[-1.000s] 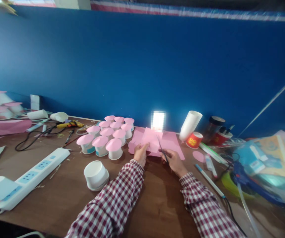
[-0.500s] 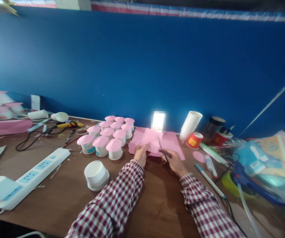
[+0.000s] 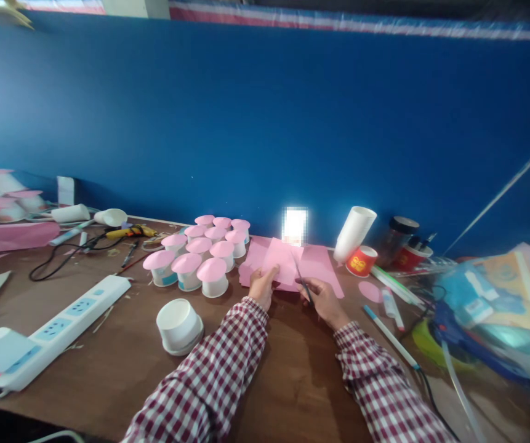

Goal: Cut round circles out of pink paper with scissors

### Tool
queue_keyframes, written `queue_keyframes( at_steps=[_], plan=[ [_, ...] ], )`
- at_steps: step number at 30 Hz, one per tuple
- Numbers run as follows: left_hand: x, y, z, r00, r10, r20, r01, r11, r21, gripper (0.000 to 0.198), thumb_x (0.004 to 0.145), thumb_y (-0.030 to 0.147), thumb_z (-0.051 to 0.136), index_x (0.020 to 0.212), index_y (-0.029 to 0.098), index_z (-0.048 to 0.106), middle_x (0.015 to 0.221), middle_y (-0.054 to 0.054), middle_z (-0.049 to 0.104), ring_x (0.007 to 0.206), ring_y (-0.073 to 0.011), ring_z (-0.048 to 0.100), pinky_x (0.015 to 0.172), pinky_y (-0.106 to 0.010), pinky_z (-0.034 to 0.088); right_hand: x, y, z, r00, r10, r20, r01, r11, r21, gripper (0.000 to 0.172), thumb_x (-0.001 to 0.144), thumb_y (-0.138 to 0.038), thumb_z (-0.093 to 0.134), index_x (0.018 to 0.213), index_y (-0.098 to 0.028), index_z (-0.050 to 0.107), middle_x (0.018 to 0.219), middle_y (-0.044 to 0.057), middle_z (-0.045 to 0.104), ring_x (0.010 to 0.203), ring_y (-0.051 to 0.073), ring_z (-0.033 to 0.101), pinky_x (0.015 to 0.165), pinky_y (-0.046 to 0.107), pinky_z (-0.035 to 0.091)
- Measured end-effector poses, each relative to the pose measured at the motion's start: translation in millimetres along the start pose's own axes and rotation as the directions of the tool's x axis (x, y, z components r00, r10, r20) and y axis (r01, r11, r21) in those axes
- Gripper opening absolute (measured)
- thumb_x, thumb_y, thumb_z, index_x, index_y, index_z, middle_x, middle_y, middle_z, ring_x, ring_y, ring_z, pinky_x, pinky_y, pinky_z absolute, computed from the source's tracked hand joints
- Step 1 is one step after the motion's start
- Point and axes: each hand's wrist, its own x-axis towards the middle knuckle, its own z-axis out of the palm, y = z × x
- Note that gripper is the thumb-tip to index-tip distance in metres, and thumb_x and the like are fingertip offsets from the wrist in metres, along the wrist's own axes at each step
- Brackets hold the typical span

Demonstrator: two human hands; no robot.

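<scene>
Pink paper (image 3: pixel 283 259) at frame centre, pinched by the left hand (image 3: pixel 261 287), is best held taut against the scissors (image 3: pixel 309 293) clamped in the right hand (image 3: pixel 325 299).

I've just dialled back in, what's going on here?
Someone in checked sleeves has pink paper in the left hand and scissors in the right hand, pointed at it. Larger pink sheets lie underneath. White cups with pink tops stand to the left. Whether the blades are cutting is too small to tell.
</scene>
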Motion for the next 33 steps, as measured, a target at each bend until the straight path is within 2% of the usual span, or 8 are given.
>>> queue_keyframes(
  at_steps=[13,22,33],
  plan=[
    [-1.2,-0.1,-0.3,1.000,-0.017,0.017,0.016,1.000,0.020,0.036,0.052,0.033,0.080,0.075,0.011,0.062,0.069,-0.003,0.061,0.058,-0.0106,0.056,0.051,-0.022,0.043,-1.9,-1.3,0.0,0.999,0.048,0.015,-0.049,0.997,0.067,0.049,0.065,-0.047,0.073,0.099,-0.012,0.065,0.058,-0.001,0.058,0.049,0.012,0.053,0.047,0.024,0.044],
    [-4.2,3.1,1.4,0.999,-0.030,0.018,0.030,0.999,0.032,0.034,0.053,0.033,0.079,0.073,0.013,0.060,0.067,-0.001,0.060,0.057,-0.0100,0.055,0.051,-0.022,0.043,-5.5,-12.2,1.1,0.999,0.030,0.018,-0.030,0.999,0.023,0.049,0.068,-0.051,0.069,0.098,-0.013,0.065,0.060,0.001,0.060,0.051,0.013,0.055,0.050,0.026,0.046],
    [-2.7,0.1,-0.9,0.997,-0.062,0.055,0.059,0.996,0.067,0.034,0.054,0.034,0.079,0.073,0.011,0.063,0.063,-0.002,0.059,0.051,-0.0087,0.052,0.045,-0.021,0.039,-2.5,-6.6,1.1,1.000,-0.015,0.020,0.014,0.999,0.047,0.044,0.069,-0.049,0.069,0.095,-0.014,0.065,0.064,0.002,0.061,0.055,0.013,0.056,0.054,0.026,0.047]
  ],
)
